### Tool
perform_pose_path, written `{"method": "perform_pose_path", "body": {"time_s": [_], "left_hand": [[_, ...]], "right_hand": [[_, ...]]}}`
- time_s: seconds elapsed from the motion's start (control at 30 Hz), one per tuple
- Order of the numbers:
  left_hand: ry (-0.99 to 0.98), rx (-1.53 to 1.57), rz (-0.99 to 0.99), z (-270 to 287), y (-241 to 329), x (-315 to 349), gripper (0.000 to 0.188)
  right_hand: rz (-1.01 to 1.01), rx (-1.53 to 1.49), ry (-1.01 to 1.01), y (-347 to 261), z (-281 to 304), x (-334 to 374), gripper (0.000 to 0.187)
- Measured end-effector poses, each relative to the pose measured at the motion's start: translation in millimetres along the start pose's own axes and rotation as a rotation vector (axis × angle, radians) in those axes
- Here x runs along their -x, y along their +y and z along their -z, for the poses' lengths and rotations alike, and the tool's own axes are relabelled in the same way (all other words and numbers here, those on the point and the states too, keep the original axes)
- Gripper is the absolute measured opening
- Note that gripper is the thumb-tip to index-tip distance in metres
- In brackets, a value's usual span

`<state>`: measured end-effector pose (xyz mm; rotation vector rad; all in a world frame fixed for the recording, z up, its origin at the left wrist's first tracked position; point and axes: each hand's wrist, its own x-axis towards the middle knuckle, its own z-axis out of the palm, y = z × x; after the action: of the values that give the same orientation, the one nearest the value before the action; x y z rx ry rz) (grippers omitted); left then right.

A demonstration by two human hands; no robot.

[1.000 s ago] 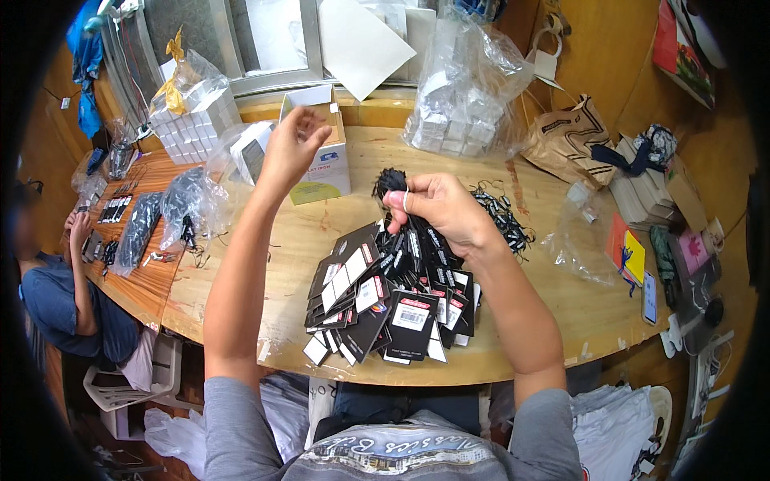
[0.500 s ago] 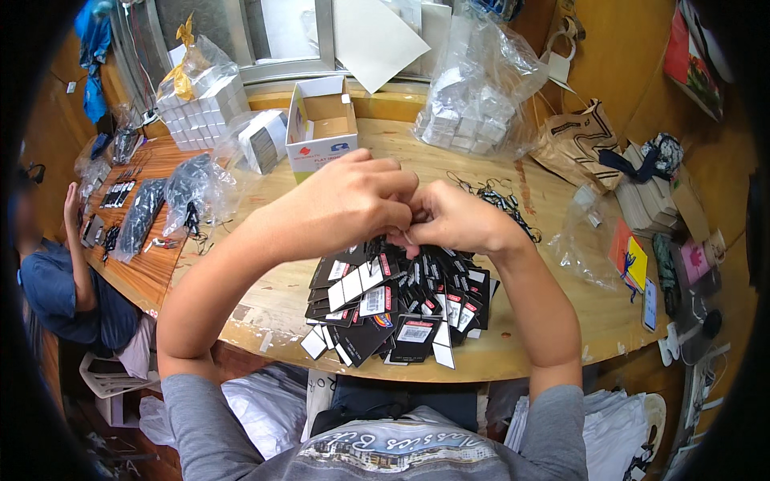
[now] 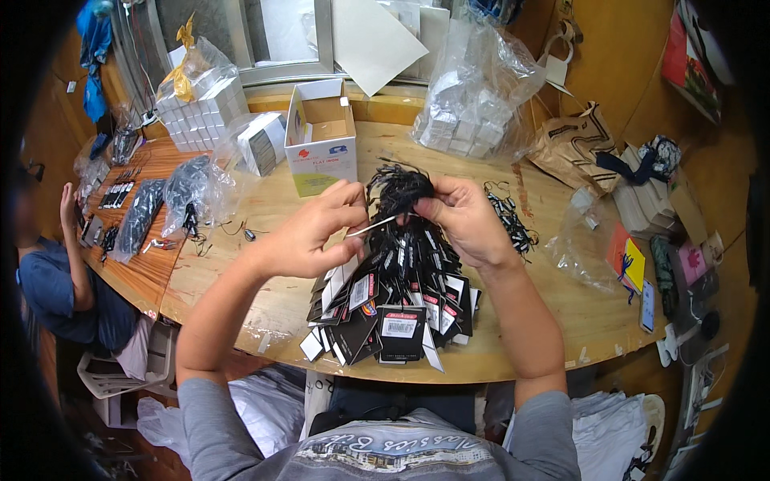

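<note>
A thick bunch of black hang tags lies fanned out on the table in front of me, some with white stickers and red marks. Their black strings gather upward into a loose tuft. My right hand grips that tuft between thumb and fingers. From the left side, my left hand pinches one end of a thin pale rubber band. The band runs taut to the strings beside my right thumb; its far end is hidden among the strings and fingers.
A white carton stands open behind my hands. Loose black strings lie to the right. Farther back are a plastic bag of small white packs and a paper bag. Another person sits at the far left.
My hands have moved apart and lower, exposing the string tuft. The left hand has drawn left, pulling the rubber band straight. The tags have shifted slightly.
</note>
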<state>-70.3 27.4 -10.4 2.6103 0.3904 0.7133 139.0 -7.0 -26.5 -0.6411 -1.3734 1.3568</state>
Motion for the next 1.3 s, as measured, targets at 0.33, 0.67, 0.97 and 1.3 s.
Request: {"method": "perform_pose_path", "body": {"time_s": [0.33, 0.67, 0.97, 1.3], "left_hand": [[0.282, -0.096, -0.182, -8, 10, 0, 0.018], [0.294, 0.986, 0.014, -10, 6, -24, 0.042], [0.148, 0.473, -0.198, -8, 13, -24, 0.023], [0.676, 1.476, -0.095, -47, -17, -15, 0.022]], "right_hand": [[-0.057, -0.5, 0.168, 15, 2, -10, 0.012], [-0.121, -0.472, -0.022, 19, -11, -4, 0.013], [-0.012, -0.187, 0.001, -17, -11, -11, 0.013], [0.117, -0.683, 0.131, 12, -12, -16, 0.011]]}}
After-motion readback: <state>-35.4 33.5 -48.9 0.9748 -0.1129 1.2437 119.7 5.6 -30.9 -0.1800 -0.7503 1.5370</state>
